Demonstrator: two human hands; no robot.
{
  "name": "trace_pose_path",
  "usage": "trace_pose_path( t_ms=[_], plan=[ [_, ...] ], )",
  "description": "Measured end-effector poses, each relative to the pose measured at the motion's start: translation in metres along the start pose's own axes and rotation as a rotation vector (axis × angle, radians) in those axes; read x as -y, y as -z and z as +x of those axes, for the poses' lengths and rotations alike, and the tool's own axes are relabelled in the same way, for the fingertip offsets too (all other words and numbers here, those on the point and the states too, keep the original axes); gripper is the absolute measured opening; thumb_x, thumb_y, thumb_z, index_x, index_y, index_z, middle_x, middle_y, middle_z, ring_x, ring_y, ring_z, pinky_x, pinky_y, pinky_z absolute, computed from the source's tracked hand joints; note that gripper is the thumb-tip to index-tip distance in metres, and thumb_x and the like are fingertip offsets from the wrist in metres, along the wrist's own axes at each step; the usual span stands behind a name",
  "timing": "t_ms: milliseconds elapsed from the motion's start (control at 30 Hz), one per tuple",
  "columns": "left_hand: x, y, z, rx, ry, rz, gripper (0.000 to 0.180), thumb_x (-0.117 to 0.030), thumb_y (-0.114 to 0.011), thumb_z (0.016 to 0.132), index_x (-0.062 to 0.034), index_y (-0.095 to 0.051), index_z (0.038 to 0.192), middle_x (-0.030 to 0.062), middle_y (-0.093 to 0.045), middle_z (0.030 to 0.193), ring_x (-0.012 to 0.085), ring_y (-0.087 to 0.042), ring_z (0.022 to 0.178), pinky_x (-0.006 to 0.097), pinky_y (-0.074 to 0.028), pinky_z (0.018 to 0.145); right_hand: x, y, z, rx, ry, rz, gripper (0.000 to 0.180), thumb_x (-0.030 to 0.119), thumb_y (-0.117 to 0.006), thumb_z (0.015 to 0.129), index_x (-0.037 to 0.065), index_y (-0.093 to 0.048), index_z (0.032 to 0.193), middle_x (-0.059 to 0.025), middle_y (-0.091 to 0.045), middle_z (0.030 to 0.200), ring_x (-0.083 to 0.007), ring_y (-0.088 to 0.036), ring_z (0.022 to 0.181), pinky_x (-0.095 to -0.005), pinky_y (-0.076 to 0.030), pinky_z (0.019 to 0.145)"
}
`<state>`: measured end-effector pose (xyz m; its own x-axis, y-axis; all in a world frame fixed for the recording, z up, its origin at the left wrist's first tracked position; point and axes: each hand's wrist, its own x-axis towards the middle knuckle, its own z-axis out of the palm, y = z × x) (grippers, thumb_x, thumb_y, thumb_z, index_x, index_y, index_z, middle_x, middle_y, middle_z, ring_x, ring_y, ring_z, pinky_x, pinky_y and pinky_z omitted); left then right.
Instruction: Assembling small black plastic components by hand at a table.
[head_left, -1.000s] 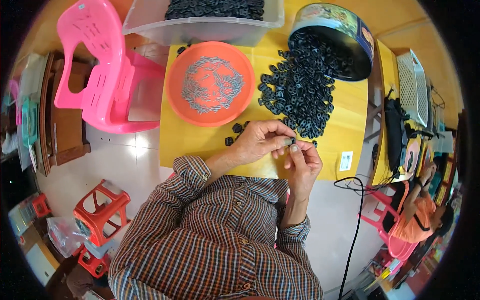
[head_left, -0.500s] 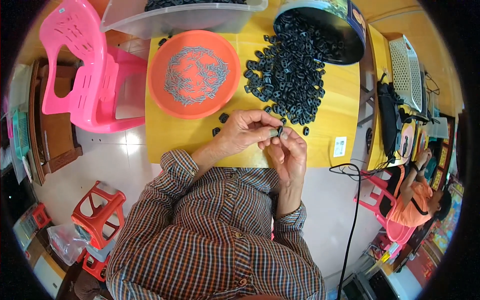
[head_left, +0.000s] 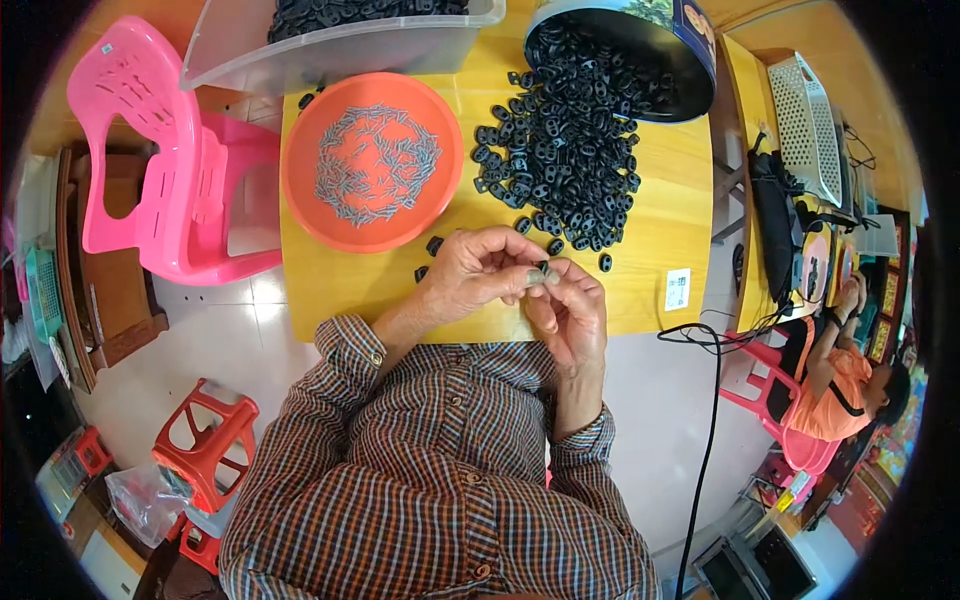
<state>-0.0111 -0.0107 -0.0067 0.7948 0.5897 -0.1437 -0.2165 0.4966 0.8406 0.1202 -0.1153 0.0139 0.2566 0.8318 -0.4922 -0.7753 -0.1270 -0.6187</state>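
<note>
A small black plastic piece [head_left: 543,267] is pinched between the fingertips of both my hands, above the near edge of the yellow table. My left hand [head_left: 474,272] grips it with thumb and forefinger from the left. From the right, my right hand [head_left: 577,312] closes thumb and fingers on it, and the fingertips of the two hands meet. Fingers cover most of the piece. Beyond my hands lies a heap of black two-holed plastic pieces [head_left: 565,165], spilling from a tipped round tub [head_left: 700,75]. An orange-red bowl [head_left: 300,200] holds many small grey metal pins or screws [head_left: 405,175].
A translucent plastic bin [head_left: 330,75] of black pieces stands at the far left of the table [head_left: 640,300]. A pink chair [head_left: 190,215] is on the left, red stools [head_left: 205,440] below it. A black cable [head_left: 715,430] hangs at right. A person in orange [head_left: 840,390] sits farther right.
The view has shifted slightly, so the table and bowl sit a little lower. My hands stay together on the black piece, which seems turned; earlier it stood out more between the fingertips.
</note>
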Motion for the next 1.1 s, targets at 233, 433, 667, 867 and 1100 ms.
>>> trace_pose_path(
  t_ms=[233, 433, 667, 867, 1100],
  plan=[
    [-0.003, -0.001, 0.001, -0.008, -0.009, 0.006, 0.014, -0.005, -0.062, 0.087, 0.0016, -0.064, 0.099, 0.0018, -0.062, 0.075, 0.0043, -0.055, 0.061, 0.018, -0.046, 0.053, 0.0, -0.006, 0.001, -0.018, 0.067, -0.136, 0.013, 0.012, -0.059, 0.09, -0.001, -0.059, 0.091, -0.0088, -0.065, 0.078, -0.0062, -0.048, 0.047, -0.0158, -0.033, 0.041],
    [-0.012, 0.0, 0.004, -0.18, -0.128, 0.354, 0.01, -0.004, -0.063, 0.085, 0.0003, -0.065, 0.094, -0.0011, -0.059, 0.074, 0.0029, -0.052, 0.059, 0.019, -0.044, 0.052, 0.001, 0.003, 0.002, -0.045, 0.026, -0.088, 0.011, 0.011, -0.06, 0.09, 0.001, -0.06, 0.092, -0.0086, -0.066, 0.078, -0.0058, -0.047, 0.047, -0.0161, -0.034, 0.041],
    [-0.014, 0.005, 0.014, -0.301, -0.488, 1.18, 0.012, -0.001, -0.066, 0.077, -0.003, -0.065, 0.089, 0.0091, -0.058, 0.079, 0.0218, -0.06, 0.066, 0.031, -0.048, 0.055, 0.002, 0.003, 0.004, -0.131, 0.036, -0.086, 0.009, 0.009, -0.059, 0.089, 0.0, -0.06, 0.092, -0.01, -0.066, 0.078, -0.0063, -0.048, 0.048, -0.0161, -0.034, 0.041],
    [-0.009, -0.007, 0.021, -0.284, -0.43, 1.402, 0.016, -0.008, -0.068, 0.075, -0.0051, -0.064, 0.09, 0.0075, -0.057, 0.083, 0.0273, -0.061, 0.07, 0.037, -0.049, 0.058, 0.007, 0.001, 0.005, -0.182, 0.01, -0.058, 0.011, 0.007, -0.058, 0.088, -0.002, -0.059, 0.095, -0.0111, -0.066, 0.079, -0.0063, -0.047, 0.048, -0.0167, -0.035, 0.041],
    [-0.007, -0.008, 0.022, -0.256, -0.359, 1.451, 0.015, -0.009, -0.066, 0.077, -0.0049, -0.063, 0.091, 0.0078, -0.055, 0.082, 0.0276, -0.06, 0.068, 0.038, -0.049, 0.057, 0.009, 0.005, 0.005, -0.153, -0.023, 0.043, 0.012, 0.008, -0.059, 0.088, -0.001, -0.059, 0.095, -0.0118, -0.066, 0.08, -0.0064, -0.047, 0.047, -0.0169, -0.034, 0.041]
  ],
)
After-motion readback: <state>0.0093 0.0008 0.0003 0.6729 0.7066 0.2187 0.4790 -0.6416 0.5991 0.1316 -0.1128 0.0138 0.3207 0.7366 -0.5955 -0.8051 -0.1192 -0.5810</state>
